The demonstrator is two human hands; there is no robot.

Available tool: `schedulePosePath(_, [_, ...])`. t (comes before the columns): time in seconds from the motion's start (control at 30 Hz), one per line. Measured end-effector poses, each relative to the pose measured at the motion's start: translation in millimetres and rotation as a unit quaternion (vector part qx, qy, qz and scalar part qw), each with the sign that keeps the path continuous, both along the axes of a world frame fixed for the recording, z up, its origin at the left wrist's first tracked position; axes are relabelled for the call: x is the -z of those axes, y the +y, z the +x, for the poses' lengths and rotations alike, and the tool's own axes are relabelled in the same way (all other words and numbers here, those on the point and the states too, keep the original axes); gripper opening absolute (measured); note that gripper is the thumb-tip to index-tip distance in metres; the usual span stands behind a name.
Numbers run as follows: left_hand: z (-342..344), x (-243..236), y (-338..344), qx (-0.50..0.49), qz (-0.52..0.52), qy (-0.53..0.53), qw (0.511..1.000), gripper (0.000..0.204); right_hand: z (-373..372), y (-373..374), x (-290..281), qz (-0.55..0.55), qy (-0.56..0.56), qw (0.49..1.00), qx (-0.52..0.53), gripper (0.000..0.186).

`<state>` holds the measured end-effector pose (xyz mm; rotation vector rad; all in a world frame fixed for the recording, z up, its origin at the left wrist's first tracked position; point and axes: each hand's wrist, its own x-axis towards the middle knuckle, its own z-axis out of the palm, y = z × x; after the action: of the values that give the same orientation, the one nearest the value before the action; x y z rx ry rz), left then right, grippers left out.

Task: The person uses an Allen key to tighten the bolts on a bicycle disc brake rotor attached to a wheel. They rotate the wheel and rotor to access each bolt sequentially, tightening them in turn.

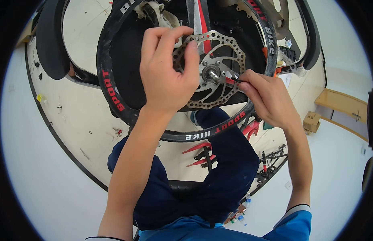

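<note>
A silver brake disc [238, 52] with a ring of drilled holes lies flat over the hub [211, 74] of a bicycle wheel [170, 134]. From the upper left, my left hand [168, 68] reaches over the disc, thumb on its face and curled fingers around its rim. My right hand [266, 96] pinches a small thin black piece [235, 80] over the disc's right side, close to the hub; its exact kind is too small to tell. Small bolts sit around the hub, and an axle end points up from its middle.
Curved black bars [52, 40] flank the wheel. A red, white and black frame tube [199, 20] shows beyond the disc. Red forks [198, 148] and black bike parts [270, 164] lie on the floor below. A cardboard box [311, 121] stands at the right.
</note>
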<state>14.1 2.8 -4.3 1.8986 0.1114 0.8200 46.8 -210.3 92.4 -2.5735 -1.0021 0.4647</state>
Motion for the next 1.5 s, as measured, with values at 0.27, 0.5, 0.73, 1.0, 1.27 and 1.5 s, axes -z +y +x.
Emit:
schedulePosePath(0.27, [2.5, 8.4, -5.4, 0.028, 0.02, 0.057, 0.998, 0.035, 20.6, 6.4, 13.9, -0.02, -0.099, 0.986, -0.13, 0.015])
schedulePosePath(0.5, [3.1, 8.3, -5.5, 0.03, 0.033, 0.066, 0.997, 0.031, 26.0, 7.4, 17.0, -0.004, -0.069, 0.987, -0.142, 0.017])
schedulePosePath(0.73, [2.9, 8.6, -6.7, 0.033, 0.046, 0.075, 0.996, 0.029, 45.3, 8.0, 11.4, -0.002, -0.066, 0.978, -0.2, 0.016])
schedulePosePath(1.0, [4.3, 8.3, -8.9, 0.006, 0.047, 0.075, 0.996, 0.025, 53.6, 13.4, -1.4, -0.086, -0.162, 0.925, -0.332, 0.012])
schedulePosePath(1.27, [3.8, 10.2, -9.4, 0.002, 0.04, 0.071, 0.997, 0.023, 55.0, 24.7, -8.7, -0.081, -0.009, 0.953, -0.293, 0.011])
schedulePosePath(1.5, [4.2, 10.8, -10.2, -0.016, 0.062, 0.06, 0.996, 0.023, 39.6, 11.4, -9.9, -0.096, 0.072, 0.981, -0.152, 0.013])
